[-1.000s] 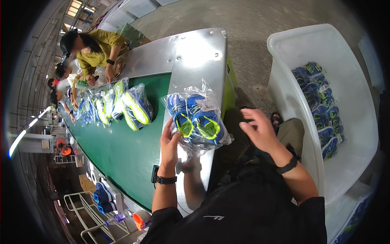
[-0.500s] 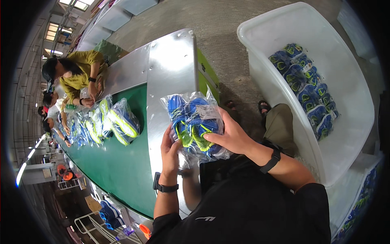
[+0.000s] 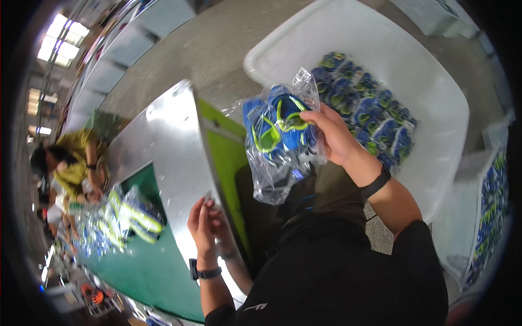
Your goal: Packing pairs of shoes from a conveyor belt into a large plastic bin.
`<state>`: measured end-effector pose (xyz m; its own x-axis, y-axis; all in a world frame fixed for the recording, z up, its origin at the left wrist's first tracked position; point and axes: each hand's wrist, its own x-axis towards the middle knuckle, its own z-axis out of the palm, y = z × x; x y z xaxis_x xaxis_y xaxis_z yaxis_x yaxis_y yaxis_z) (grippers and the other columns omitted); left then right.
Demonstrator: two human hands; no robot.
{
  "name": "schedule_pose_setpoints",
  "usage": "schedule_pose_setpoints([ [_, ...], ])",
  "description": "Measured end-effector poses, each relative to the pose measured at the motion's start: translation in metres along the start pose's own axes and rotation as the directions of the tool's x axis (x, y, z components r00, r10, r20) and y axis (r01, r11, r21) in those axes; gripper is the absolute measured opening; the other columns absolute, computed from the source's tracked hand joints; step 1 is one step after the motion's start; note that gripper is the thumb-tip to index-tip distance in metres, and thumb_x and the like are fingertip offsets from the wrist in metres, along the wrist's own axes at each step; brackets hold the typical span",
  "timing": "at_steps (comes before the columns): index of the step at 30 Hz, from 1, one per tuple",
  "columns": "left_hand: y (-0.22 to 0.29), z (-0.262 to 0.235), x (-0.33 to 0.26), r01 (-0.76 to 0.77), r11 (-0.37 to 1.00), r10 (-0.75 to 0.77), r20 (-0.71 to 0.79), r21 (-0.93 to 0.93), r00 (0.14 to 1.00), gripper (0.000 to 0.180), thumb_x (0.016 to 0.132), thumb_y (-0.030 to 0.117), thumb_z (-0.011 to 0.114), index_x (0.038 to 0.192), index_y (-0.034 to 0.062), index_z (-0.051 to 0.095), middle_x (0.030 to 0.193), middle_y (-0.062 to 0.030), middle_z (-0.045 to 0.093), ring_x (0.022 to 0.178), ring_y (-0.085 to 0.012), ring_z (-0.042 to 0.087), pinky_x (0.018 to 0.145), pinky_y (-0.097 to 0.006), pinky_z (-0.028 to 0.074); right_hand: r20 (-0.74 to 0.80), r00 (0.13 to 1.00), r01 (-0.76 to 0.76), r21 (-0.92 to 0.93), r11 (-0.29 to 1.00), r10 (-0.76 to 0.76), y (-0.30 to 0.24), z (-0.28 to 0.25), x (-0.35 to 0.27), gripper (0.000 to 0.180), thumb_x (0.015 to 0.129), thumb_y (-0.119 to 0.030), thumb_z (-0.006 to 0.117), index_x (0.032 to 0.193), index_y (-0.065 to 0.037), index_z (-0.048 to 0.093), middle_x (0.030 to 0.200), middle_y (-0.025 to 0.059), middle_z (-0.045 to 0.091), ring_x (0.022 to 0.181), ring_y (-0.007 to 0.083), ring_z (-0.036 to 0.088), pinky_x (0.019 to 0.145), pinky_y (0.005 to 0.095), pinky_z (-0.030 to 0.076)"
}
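My right hand (image 3: 338,136) is closed on one side of a clear plastic bag holding a pair of blue and lime-green shoes (image 3: 285,122). Its thumb lies across the front of the bag. The bag hangs between the metal table end and a big white bin (image 3: 435,108), whose near wall is just beyond it. Next to the edge of the metal tabletop (image 3: 163,119) is my left hand (image 3: 204,227), its fingers loosely bent and apart from the bag, holding nothing I can see. Several bagged shoes of the same colours (image 3: 375,122) lie inside the bin.
A green conveyor belt (image 3: 136,277) carries more bagged shoes (image 3: 136,217) at the left. Beside it a person in a mustard top (image 3: 79,155) works, with others farther along. Another container of shoes (image 3: 484,217) stands at the right. Pale bins (image 3: 157,22) line the far floor.
My left hand has let go of the bagged shoes and stays by the table edge. My right hand has carried them rightward, off the table toward the bin. The view has swung right.
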<state>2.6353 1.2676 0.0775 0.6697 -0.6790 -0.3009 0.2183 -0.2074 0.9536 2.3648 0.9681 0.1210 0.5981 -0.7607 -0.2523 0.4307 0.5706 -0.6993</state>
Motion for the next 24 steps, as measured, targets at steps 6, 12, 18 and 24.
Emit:
schedule_pose_setpoints([
  [6, -0.02, -0.003, 0.003, -0.118, 0.989, 0.125, -0.07, 0.093, 0.99, 0.033, 0.106, 0.017, 0.057, 0.132, -0.0039, 0.057, 0.107, -0.0136, 0.072, 0.078, -0.0094, 0.066, 0.057, -0.016, 0.048, -0.33, 0.917, 0.204, -0.095, 0.974, -0.224, -0.068, -0.09, 0.002, 0.019, 0.096, -0.014, 0.068, 0.113, -0.004, 0.064, 0.097, 0.003, 0.07, 0.082, 0.0108, 0.068, 0.072, 0.028, 0.057],
  [12, -0.026, 0.007, 0.002, -0.166, 0.967, 0.195, -0.141, 0.192, 0.971, 0.025, 0.105, 0.016, 0.059, 0.123, -0.0013, 0.061, 0.093, -0.0102, 0.073, 0.068, -0.0047, 0.061, 0.05, -0.014, 0.041, -0.462, 0.825, 0.249, -0.221, 0.943, -0.326, -0.098, -0.19, 0.004, 0.028, 0.093, -0.016, 0.071, 0.116, -0.004, 0.061, 0.1, 0.0046, 0.068, 0.085, 0.0136, 0.07, 0.075, 0.0304, 0.058],
  [18, -0.027, 0.011, 0.004, -0.148, 0.972, 0.183, -0.196, 0.184, 0.963, 0.018, 0.105, 0.013, 0.057, 0.116, -0.0002, 0.064, 0.087, -0.0064, 0.07, 0.062, -0.004, 0.056, 0.048, -0.014, 0.039, -0.559, 0.741, 0.279, -0.245, 0.928, -0.371, -0.052, -0.28, 0.035, 0.043, 0.091, -0.016, 0.073, 0.126, -0.001, 0.054, 0.107, 0.0097, 0.067, 0.091, 0.0174, 0.07, 0.077, 0.0343, 0.059],
  [24, -0.025, 0.011, 0.004, -0.134, 0.968, 0.185, -0.245, 0.213, 0.952, 0.016, 0.105, 0.013, 0.058, 0.113, 0.0, 0.063, 0.081, -0.004, 0.067, 0.06, -0.0041, 0.054, 0.047, -0.015, 0.036, -0.746, 0.656, -0.512, -0.325, 0.795, 0.117, 0.004, -0.312, 0.014, 0.077, 0.09, -0.029, 0.073, 0.149, 0.001, 0.035, 0.139, 0.0243, 0.053, 0.121, 0.0358, 0.059, 0.088, 0.0523, 0.058],
])
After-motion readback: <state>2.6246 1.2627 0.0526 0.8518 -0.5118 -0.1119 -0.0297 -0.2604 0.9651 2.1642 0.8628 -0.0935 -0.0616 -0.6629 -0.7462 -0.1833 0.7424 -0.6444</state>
